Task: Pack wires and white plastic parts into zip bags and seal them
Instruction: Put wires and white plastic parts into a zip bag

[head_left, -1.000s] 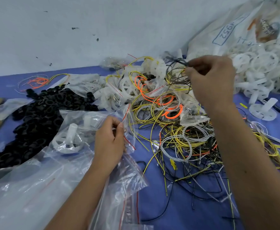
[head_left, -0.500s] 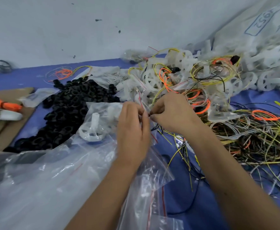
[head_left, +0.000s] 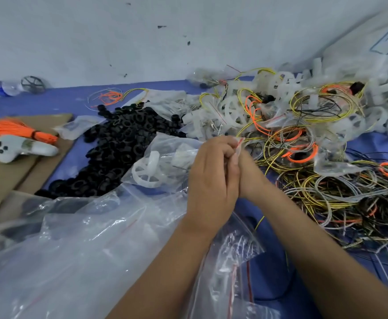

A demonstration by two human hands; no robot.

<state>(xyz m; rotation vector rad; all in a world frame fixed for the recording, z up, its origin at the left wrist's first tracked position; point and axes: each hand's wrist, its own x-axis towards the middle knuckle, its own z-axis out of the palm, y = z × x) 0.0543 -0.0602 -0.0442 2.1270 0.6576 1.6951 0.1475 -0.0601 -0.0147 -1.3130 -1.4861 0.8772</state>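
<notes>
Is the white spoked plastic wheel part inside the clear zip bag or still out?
Inside: the white spoked plastic wheel part shows through the clear zip bag.

Even soft light, faint shadows; wide-angle edge distortion, slight blur.

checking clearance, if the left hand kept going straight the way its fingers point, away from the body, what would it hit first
The left hand pinches the zip bag edge, fingers pointing up and away. Straight on, it would probably first meet the heap of white plastic parts and tangled wires just beyond, though depth is unclear.
</notes>
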